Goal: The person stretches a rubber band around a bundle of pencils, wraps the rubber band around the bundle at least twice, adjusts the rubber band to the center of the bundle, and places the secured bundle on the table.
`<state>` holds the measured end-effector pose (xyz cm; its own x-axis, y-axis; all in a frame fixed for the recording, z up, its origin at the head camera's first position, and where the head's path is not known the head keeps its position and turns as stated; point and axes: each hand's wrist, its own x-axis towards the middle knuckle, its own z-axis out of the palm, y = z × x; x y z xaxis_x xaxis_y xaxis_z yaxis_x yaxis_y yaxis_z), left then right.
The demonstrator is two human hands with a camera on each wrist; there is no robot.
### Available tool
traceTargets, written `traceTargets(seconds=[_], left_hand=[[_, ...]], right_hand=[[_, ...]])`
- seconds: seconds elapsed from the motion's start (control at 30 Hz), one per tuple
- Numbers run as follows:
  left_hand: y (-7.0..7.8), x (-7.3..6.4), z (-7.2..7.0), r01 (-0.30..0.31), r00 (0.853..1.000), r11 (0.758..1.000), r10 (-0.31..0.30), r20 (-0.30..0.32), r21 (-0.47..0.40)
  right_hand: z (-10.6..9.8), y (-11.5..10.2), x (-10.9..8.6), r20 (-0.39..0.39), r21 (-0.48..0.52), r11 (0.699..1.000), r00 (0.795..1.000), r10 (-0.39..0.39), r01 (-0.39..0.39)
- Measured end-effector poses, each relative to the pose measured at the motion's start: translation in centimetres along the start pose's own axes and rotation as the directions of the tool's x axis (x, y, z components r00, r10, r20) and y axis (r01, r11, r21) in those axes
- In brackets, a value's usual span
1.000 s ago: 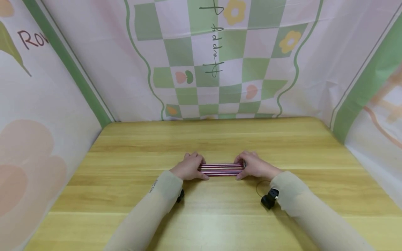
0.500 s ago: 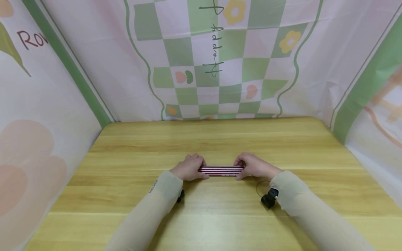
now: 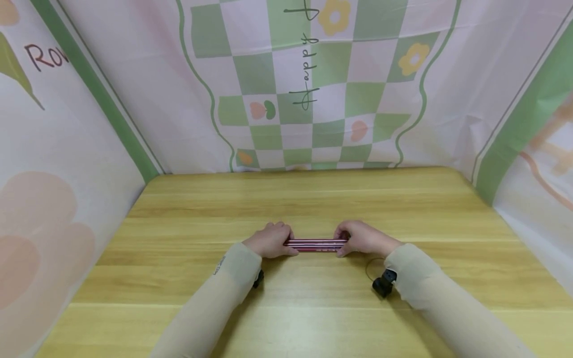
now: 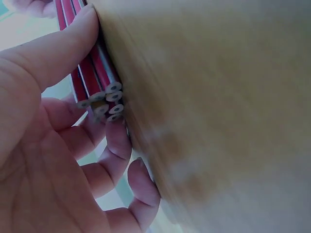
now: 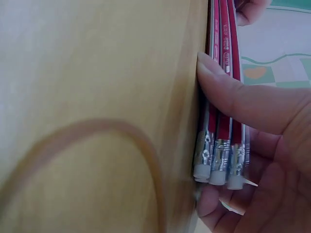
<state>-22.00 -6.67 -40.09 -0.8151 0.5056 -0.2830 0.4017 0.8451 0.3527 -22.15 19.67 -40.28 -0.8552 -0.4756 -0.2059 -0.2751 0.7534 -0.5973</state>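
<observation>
A bundle of several red-and-silver striped pencils (image 3: pixel 315 245) lies crosswise close over the table. My left hand (image 3: pixel 270 240) grips its left end, thumb on the near side and fingers curled behind. In the left wrist view the flat, unsharpened pencil ends (image 4: pixel 112 96) sit unevenly stacked above the fingertips. At the other end my right hand (image 3: pixel 364 237) holds the bundle between thumb and fingers. White erasers (image 5: pixel 217 177) in silver ferrules show there in the right wrist view, roughly level with one another. The middle of the bundle spans the gap between both hands.
The wooden table (image 3: pixel 295 199) extends around the hands to a printed curtain (image 3: pixel 313 104) behind. Black wrist cameras (image 3: pixel 383 284) hang under the sleeves. A thin tan loop (image 5: pixel 109 124) stands blurred in front of the right wrist camera.
The pencils have drawn closer together, from a spread row with gaps into a narrower bundle. Fingers of both hands have come slightly nearer; the arms are nearly still.
</observation>
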Motion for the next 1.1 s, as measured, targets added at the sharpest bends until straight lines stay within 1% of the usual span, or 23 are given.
traceTargets(seconds=[0.13,0.27,0.53,0.73,0.83,0.93,1.1], left_hand=[[0.2,0.1,0.0,-0.009,1.0,0.998,0.009,0.007,0.069],[0.4,0.1,0.1,-0.007,1.0,0.995,0.006,0.012,0.102],[0.8,-0.2,0.2,0.014,1.0,0.994,-0.016,0.019,0.106],[0.9,-0.2,0.3,-0.008,1.0,0.992,0.008,0.0,0.123],[0.9,-0.3,0.3,-0.022,1.0,0.994,0.023,-0.002,0.11],[0.8,-0.3,0.2,-0.04,0.999,0.996,0.04,0.001,0.075],[0.6,-0.3,0.0,-0.07,0.998,0.997,0.07,-0.01,-0.025]], right_hand=[[0.0,-0.3,-0.2,0.012,-0.022,1.0,1.0,-0.009,0.009],[0.0,-0.5,-0.2,0.033,-0.041,0.999,0.999,-0.014,0.015],[-0.1,-0.9,-0.6,0.087,-0.138,0.989,0.995,-0.043,0.055],[-0.3,-1.1,-0.9,0.096,-0.155,0.985,0.993,-0.064,0.079],[-0.4,-1.0,-1.1,0.093,-0.173,0.98,0.992,-0.079,0.095],[-0.6,-0.8,-1.2,0.097,-0.172,0.979,0.991,-0.095,0.111],[-1.5,-0.8,-1.4,0.102,-0.102,0.989,0.99,-0.101,0.111]])
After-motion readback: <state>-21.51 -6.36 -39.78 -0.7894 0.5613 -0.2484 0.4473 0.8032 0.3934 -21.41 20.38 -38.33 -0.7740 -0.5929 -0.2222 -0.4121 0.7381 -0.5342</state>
